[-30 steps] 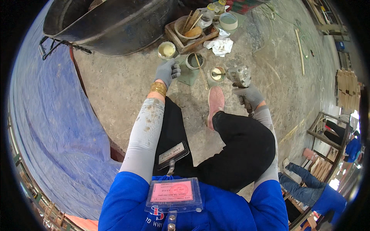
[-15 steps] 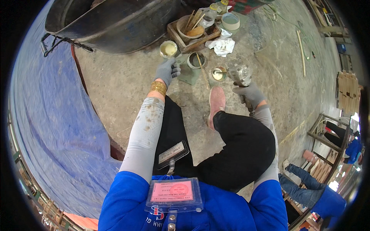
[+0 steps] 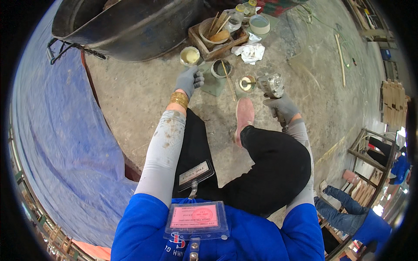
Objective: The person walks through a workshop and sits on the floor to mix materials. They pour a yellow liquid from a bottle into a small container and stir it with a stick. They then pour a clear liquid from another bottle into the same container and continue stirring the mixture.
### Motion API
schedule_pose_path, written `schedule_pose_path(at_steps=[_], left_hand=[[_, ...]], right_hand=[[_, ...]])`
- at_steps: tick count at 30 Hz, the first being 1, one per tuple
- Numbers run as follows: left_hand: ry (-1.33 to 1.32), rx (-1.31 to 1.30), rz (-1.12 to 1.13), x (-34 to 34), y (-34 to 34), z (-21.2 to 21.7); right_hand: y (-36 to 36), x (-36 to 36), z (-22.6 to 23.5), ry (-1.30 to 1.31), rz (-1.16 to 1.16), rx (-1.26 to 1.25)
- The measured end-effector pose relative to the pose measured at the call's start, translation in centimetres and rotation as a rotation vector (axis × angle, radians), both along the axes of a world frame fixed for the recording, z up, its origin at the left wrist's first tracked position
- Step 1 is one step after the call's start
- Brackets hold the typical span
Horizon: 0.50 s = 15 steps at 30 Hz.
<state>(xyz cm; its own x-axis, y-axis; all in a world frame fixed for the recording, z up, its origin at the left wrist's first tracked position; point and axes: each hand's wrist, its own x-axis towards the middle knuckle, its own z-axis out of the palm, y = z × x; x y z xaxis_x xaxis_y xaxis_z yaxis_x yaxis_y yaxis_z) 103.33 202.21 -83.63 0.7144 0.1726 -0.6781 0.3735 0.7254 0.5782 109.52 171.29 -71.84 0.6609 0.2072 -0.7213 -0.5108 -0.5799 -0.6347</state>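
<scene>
My right hand (image 3: 283, 108), in a grey glove, is wrapped round the handle of a power drill (image 3: 271, 85) with a worn, paint-spattered metal head. Its shaft reaches left into a small tub (image 3: 247, 89) of cream-coloured liquid on the floor. My left hand (image 3: 190, 81), also gloved in grey, hovers with its fingers curled in and nothing visible in them. Just beyond it stands a bowl (image 3: 190, 55) of pale yellow liquid. Between the hands, a dark-lined pot (image 3: 222, 68) has a thin wooden stick (image 3: 227, 77) leaning across it.
A wooden crate (image 3: 209, 54) holds a basin with sticks and a brush, beside clear bottles (image 3: 235, 19). Crumpled white cloth (image 3: 250, 53) and a pale tub (image 3: 260, 25) lie near. A big black vat (image 3: 135, 32) stands far left, blue tarpaulin (image 3: 65, 130) at left. Another person (image 3: 348, 213) is at right.
The drill's head has tilted slightly, and its shaft now shows more plainly over the cream liquid. My left hand has stayed in place.
</scene>
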Motion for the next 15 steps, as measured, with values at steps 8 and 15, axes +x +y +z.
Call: schedule_pose_path(at_steps=[8,15], left_hand=[[0.041,0.010,0.005,0.10,-0.11,0.36],[0.012,0.016,0.000,-0.06,-0.07,0.31]], right_hand=[[0.24,0.21,0.19,-0.004,-0.005,-0.019],[0.14,0.17,0.00,-0.023,0.008,-0.021]])
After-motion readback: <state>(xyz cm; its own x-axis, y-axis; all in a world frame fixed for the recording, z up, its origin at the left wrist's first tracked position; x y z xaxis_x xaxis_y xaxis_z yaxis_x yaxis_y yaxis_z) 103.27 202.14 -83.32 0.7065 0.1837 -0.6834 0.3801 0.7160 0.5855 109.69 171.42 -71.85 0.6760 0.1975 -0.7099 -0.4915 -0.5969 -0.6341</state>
